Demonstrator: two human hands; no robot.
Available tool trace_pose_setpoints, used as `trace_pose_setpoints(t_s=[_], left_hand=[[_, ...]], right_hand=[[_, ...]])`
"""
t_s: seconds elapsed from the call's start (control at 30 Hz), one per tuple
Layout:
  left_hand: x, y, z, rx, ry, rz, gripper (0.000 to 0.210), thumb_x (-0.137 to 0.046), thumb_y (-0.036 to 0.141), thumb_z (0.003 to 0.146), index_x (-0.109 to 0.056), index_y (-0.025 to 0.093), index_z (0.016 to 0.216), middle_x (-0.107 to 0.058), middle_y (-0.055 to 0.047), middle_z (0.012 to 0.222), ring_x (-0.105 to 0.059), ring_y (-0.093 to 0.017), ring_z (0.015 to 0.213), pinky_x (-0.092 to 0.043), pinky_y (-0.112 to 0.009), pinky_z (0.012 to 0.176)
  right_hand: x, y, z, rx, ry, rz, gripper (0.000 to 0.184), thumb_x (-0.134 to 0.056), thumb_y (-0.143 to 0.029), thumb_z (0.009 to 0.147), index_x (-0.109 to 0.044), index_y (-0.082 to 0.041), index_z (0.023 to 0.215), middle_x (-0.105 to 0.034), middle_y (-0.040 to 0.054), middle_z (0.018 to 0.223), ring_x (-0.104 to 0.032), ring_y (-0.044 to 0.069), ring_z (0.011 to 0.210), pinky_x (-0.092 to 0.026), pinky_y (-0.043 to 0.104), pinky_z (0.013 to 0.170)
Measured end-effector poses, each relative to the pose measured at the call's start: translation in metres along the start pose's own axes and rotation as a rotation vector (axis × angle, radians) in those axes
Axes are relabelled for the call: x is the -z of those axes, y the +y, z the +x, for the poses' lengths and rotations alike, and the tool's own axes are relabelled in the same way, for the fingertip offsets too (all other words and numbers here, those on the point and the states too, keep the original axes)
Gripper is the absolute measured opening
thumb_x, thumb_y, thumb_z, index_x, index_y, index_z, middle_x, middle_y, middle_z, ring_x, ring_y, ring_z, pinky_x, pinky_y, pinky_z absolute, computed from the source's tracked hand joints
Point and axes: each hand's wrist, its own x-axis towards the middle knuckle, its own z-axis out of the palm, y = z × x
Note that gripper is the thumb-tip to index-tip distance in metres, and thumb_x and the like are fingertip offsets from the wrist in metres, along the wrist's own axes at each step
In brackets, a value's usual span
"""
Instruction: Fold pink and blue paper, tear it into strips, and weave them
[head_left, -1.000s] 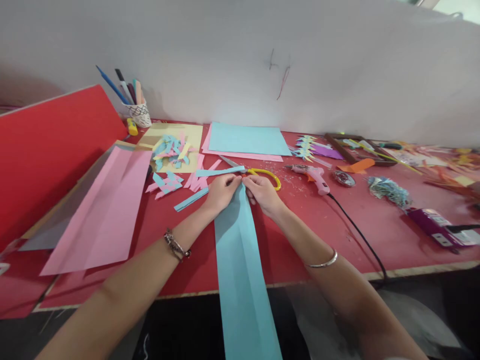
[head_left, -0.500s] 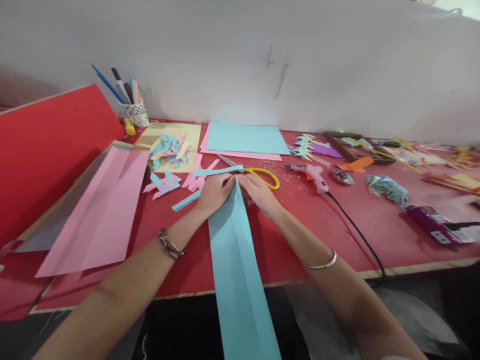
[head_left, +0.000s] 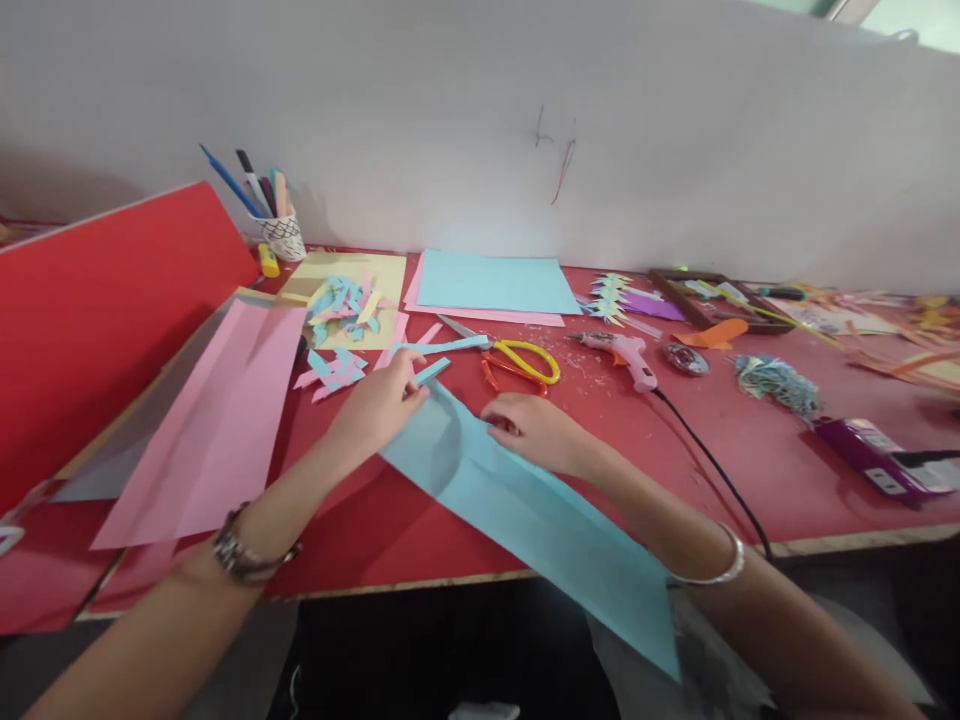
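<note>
A long light-blue paper sheet [head_left: 555,530] with a lengthwise fold slants from the table centre down to the right, its lower end hanging past the front edge. My left hand [head_left: 379,405] pinches its far left corner. On its upper edge, my right hand [head_left: 540,430] grips the paper with curled fingers. Beyond the hands lie scissors [head_left: 521,358] with one yellow and one red handle, and a narrow blue paper strip [head_left: 457,345] touches their blades. Cut pink and blue pieces [head_left: 334,370] are left of my left hand.
A pink glue gun [head_left: 630,355] with a black cord lies to the right. Blue sheets [head_left: 495,283] rest on pink ones at the back. Folded pink paper [head_left: 217,420] is at left, near a pen cup [head_left: 281,235]. A wooden tray [head_left: 720,300] stands back right.
The blue sheet has swung from pointing straight toward me to slanting down rightward. My hands have moved apart, the left leftward and the right slightly nearer. The scissors' red handle now shows.
</note>
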Motion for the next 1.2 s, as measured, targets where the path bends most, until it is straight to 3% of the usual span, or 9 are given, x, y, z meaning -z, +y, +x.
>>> trace_pose_setpoints(t_s=[0.13,0.23,0.33,0.47,0.63,0.87,1.07,1.2], left_hand=[[-0.001,0.001,-0.038,0.042,-0.176,0.179,0.036,-0.046,0.028,0.078,-0.038,0.020,0.111,-0.060,0.002,0.075,-0.058,-0.016,0.069,-0.034,-0.022,0.049],[-0.007,0.003,-0.056,0.008,-0.128,0.375,0.029,-0.049,0.028,0.078,-0.044,0.019,0.106,-0.060,-0.002,0.087,-0.059,-0.017,0.075,-0.034,-0.023,0.048],[-0.015,0.006,-0.070,-0.126,-0.072,0.542,0.018,-0.047,0.025,0.080,-0.053,0.016,0.095,-0.059,-0.005,0.089,-0.058,-0.018,0.080,-0.038,-0.024,0.050],[-0.027,0.007,-0.083,-0.301,-0.068,0.665,0.022,-0.045,0.017,0.081,-0.059,0.015,0.098,-0.062,-0.008,0.090,-0.059,-0.019,0.078,-0.045,-0.026,0.057],[-0.036,0.003,-0.093,-0.413,0.074,0.715,0.031,-0.041,0.012,0.081,-0.059,0.015,0.106,-0.064,-0.010,0.100,-0.059,-0.019,0.077,-0.048,-0.027,0.057],[-0.040,-0.002,-0.095,-0.468,0.199,0.721,0.032,-0.041,0.018,0.082,-0.059,0.014,0.108,-0.063,-0.011,0.106,-0.058,-0.021,0.092,-0.050,-0.028,0.064],[-0.042,-0.004,-0.094,-0.510,0.254,0.751,0.033,-0.036,0.015,0.083,-0.062,0.013,0.103,-0.064,-0.013,0.105,-0.061,-0.020,0.088,-0.051,-0.026,0.062],[-0.044,-0.006,-0.095,-0.505,0.219,0.712,0.033,-0.037,0.013,0.082,-0.061,0.011,0.106,-0.063,-0.015,0.105,-0.060,-0.022,0.092,-0.051,-0.026,0.062]], right_hand=[[0.002,0.007,-0.013,0.197,-0.085,-0.312,0.021,-0.037,-0.018,0.086,-0.058,-0.014,0.090,-0.058,0.0065,0.085,-0.053,0.015,0.077,-0.034,0.025,0.064],[0.001,0.009,-0.017,0.240,-0.071,-0.508,0.019,-0.039,-0.017,0.086,-0.058,-0.015,0.086,-0.058,0.0057,0.080,-0.052,0.015,0.074,-0.033,0.027,0.065],[-0.003,0.006,-0.014,0.256,-0.033,-0.576,0.017,-0.041,-0.021,0.086,-0.057,-0.015,0.085,-0.058,0.0060,0.079,-0.052,0.017,0.075,-0.032,0.028,0.064],[-0.014,-0.006,-0.004,0.247,0.004,-0.538,0.022,-0.043,-0.031,0.085,-0.056,-0.014,0.089,-0.058,0.0068,0.081,-0.053,0.017,0.075,-0.030,0.026,0.059],[-0.028,-0.022,0.015,0.267,0.037,-0.476,0.023,-0.040,-0.032,0.086,-0.054,-0.014,0.089,-0.058,0.0064,0.080,-0.052,0.016,0.073,-0.028,0.026,0.057],[-0.034,-0.027,0.029,0.294,0.030,-0.351,0.019,-0.037,-0.026,0.088,-0.054,-0.015,0.089,-0.056,0.0040,0.082,-0.050,0.013,0.072,-0.026,0.024,0.054],[-0.028,-0.024,0.034,0.274,-0.064,-0.319,0.025,-0.035,-0.032,0.089,-0.055,-0.016,0.086,-0.056,0.0019,0.079,-0.047,0.009,0.064,-0.020,0.022,0.048],[-0.030,-0.022,0.034,0.266,-0.053,-0.357,0.028,-0.032,-0.033,0.090,-0.055,-0.017,0.086,-0.056,0.0018,0.079,-0.046,0.009,0.063,-0.017,0.022,0.046]])
